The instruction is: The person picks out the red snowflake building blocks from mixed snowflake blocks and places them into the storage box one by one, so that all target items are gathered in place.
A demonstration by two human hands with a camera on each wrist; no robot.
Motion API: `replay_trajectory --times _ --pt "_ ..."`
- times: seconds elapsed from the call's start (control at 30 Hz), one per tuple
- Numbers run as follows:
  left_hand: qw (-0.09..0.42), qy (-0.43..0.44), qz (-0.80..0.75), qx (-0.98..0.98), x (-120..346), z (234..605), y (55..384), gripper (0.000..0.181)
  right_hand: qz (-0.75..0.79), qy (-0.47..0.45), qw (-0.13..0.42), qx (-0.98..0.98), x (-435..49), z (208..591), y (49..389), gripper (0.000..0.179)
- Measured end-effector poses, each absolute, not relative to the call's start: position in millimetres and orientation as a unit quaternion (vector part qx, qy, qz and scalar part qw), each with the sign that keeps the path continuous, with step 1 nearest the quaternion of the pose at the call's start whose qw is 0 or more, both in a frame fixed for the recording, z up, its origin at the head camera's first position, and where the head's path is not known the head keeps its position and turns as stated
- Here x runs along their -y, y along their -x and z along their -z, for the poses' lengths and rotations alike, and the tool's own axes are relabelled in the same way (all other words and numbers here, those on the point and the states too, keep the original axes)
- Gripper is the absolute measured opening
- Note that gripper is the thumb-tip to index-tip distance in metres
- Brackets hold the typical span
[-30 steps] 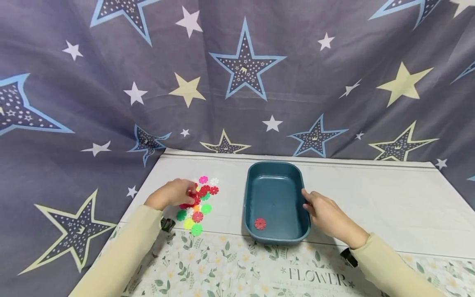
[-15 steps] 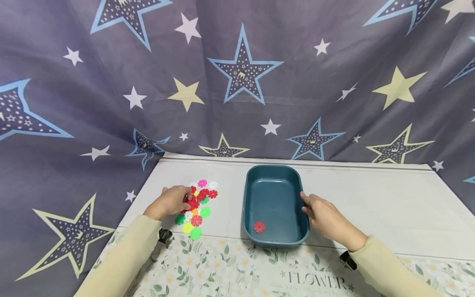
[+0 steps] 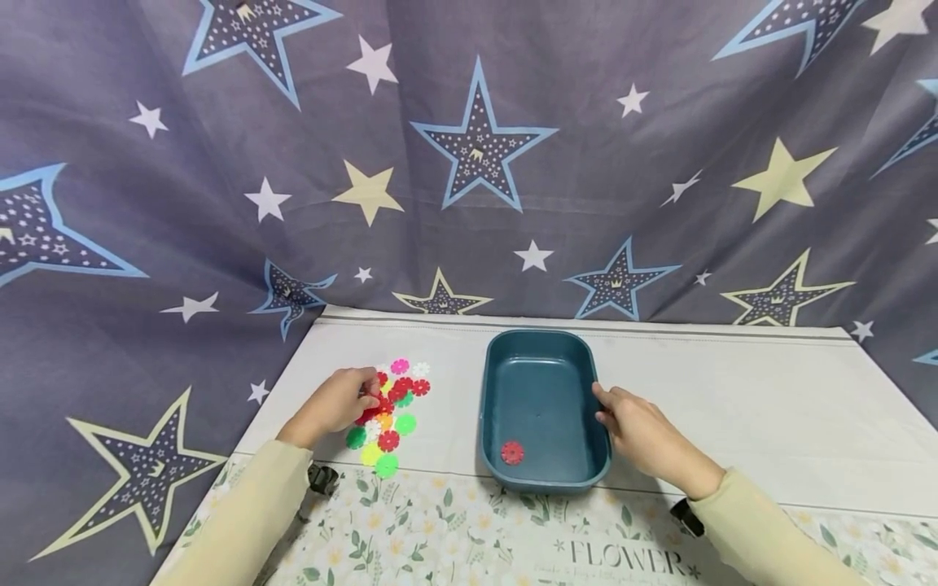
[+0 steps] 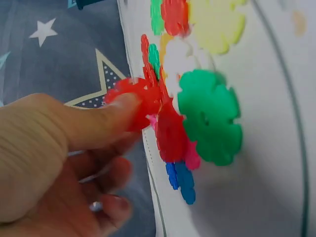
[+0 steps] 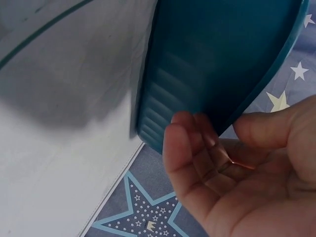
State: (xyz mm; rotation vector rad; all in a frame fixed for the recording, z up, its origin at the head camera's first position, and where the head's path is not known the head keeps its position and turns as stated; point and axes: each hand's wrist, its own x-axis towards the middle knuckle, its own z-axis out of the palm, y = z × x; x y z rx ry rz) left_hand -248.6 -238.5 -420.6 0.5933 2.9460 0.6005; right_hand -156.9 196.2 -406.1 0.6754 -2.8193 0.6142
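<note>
Red disc [image 4: 148, 102] (left hand [image 3: 339, 404] pinching it) is crowded by overlapping coloured discs [image 4: 172, 132].

Discs [image 3: 385, 421]: on table [image 3: 733, 407], left of tray [image 3: 542, 407]
Tray: on table
Lone disc [image 3: 512, 452]: in tray, front left
Curtain [image 3: 586, 187]: behind table, and left

Left fingers [image 4: 118, 173] curled, left thumb [image 4: 96, 121] pinching; right fingers [image 5: 180, 158] bent toward right thumb [image 5: 264, 129]; arms [image 3: 238, 513] angled inward.

The basin [image 3: 541, 399] is smooth plastic, the discs [image 3: 385, 421] seemingly plastic too.
</note>
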Motion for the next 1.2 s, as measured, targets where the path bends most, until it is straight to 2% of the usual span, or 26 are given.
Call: replay_trajectory --times 0.27,0.47,0.67,0.97,1.07,1.2 --pt "-0.131 -0.262 -0.243 -0.925 214.0 407.4 238.8 0.013 -0.206 -0.221 0.081 0.950 -196.2 405.2 155.7 0.040" --pt "-0.191 -0.350 -0.272 -0.876 183.9 391.6 231.7 0.014 -0.203 -0.223 0.085 0.950 -196.3 405.3 155.4 0.040" --pt "-0.199 -0.397 -0.298 -0.845 157.8 382.5 231.6 0.013 -0.201 -0.229 0.085 0.949 -196.5 405.9 155.3 0.040" --pt "-0.190 -0.406 -0.318 -0.836 129.1 379.0 235.7 0.011 -0.202 -0.225 0.082 0.950 -197.4 404.9 155.7 0.040" --pt "-0.169 -0.408 -0.323 -0.837 117.6 378.6 236.1 0.008 -0.201 -0.224 0.076 0.951 -197.0 403.0 156.1 0.040" --pt "-0.113 -0.426 -0.285 -0.851 99.6 379.4 234.5 0.006 -0.191 -0.225 0.061 0.954 -195.3 398.4 157.3 0.040"
